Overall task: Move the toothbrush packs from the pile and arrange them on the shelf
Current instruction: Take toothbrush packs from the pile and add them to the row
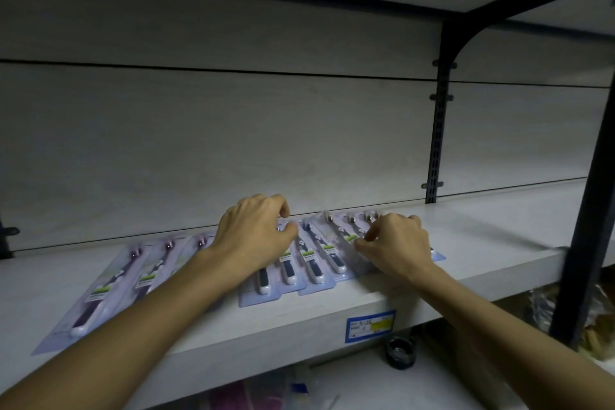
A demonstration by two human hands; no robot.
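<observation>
Overhead, head view: toothbrush packs [309, 263] lie flat in an overlapping row on the pale shelf [466, 263], heads toward the back wall. Left hand [256, 230] rests on the middle packs, fingers curled down onto them. Right hand [396, 243] sits on the rightmost packs, thumb and fingertips pinching a pack edge. Blue price label [370, 325] on the shelf front.

Two bare forearms, no sleeves in view, bare hands [256, 233], unadorned fingers
</observation>
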